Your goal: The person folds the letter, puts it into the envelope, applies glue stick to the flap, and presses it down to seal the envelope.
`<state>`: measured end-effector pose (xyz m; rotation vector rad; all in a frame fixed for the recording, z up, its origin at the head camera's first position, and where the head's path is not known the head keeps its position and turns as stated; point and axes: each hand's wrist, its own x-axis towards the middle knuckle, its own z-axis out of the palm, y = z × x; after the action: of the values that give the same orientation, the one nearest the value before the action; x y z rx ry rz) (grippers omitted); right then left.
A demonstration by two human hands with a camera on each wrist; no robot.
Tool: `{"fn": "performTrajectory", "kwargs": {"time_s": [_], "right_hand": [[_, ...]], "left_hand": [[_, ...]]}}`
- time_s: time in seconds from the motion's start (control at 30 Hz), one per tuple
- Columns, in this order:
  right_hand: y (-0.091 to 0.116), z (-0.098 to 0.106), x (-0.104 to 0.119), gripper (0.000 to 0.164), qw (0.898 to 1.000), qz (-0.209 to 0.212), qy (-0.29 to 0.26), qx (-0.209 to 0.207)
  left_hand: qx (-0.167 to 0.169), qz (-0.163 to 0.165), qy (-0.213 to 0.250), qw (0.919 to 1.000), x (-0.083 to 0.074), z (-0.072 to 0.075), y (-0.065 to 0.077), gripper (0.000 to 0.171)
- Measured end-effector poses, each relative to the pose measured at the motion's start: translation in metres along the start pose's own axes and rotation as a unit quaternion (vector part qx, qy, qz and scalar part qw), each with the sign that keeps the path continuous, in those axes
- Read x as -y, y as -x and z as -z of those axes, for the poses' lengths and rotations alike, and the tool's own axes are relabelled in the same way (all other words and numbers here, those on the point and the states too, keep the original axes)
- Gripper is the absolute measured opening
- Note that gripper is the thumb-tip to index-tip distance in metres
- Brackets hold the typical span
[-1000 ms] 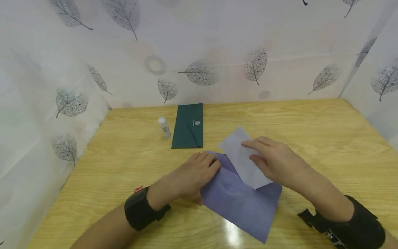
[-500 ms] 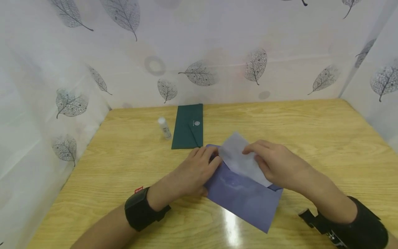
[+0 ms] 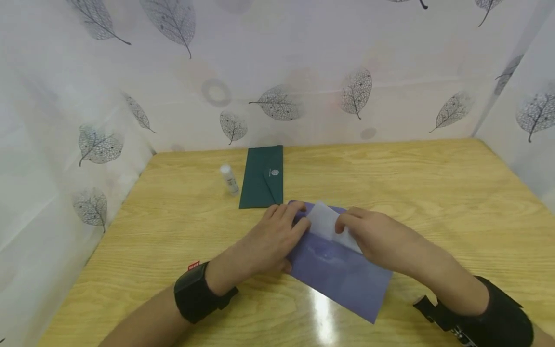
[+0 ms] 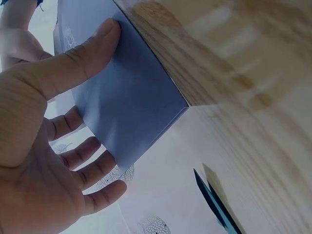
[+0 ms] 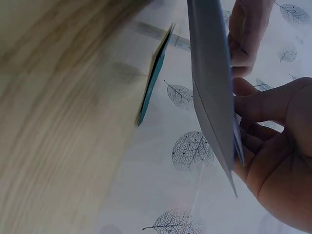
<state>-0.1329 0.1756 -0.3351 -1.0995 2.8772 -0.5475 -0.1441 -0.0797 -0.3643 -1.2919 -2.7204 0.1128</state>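
Observation:
A purple envelope is held up slightly above the table, its opening turned away from me. My left hand grips its left end, the thumb lying on the face seen in the left wrist view and the fingers at the edge. Sticking out of the opening is a white sheet of paper, mostly inside the envelope. My right hand pinches this sheet near the opening. In the right wrist view the envelope appears edge-on and partly hides the right fingers.
A dark green envelope lies flat at the back of the wooden table. Left of it is a small white tube with a cap. Leaf-patterned cloth rises behind the table and at both sides.
The white sheet has slid down into the purple envelope, so less of it shows. My right hand has come down with it. The left hand stays on the envelope, which has tilted a little.

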Motion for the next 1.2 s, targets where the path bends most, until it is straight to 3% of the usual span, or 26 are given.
{"fn": "performTrajectory", "kwargs": {"time_s": [0.2,0.47,0.63,0.93,1.2], "right_hand": [[-0.002,-0.010,0.003,0.032,1.000,0.018,0.000,0.009],[-0.002,-0.016,0.008,0.037,0.998,-0.007,-0.051,0.045],[-0.003,-0.011,0.007,0.028,0.999,-0.026,-0.035,0.013],[-0.005,-0.016,0.003,0.026,0.997,0.064,-0.025,-0.023],[-0.005,-0.017,0.001,0.025,0.998,0.056,-0.018,-0.036]], "left_hand": [[-0.004,0.002,-0.006,1.0000,-0.001,-0.001,0.000,0.103],[-0.009,0.002,-0.015,0.9998,-0.002,-0.002,-0.001,0.099],[-0.009,0.004,-0.025,0.9996,-0.002,-0.002,0.000,0.099],[0.000,0.011,-0.029,0.9995,-0.002,-0.002,0.001,0.100],[-0.007,0.007,-0.030,0.9995,-0.002,-0.002,0.001,0.100]]}}
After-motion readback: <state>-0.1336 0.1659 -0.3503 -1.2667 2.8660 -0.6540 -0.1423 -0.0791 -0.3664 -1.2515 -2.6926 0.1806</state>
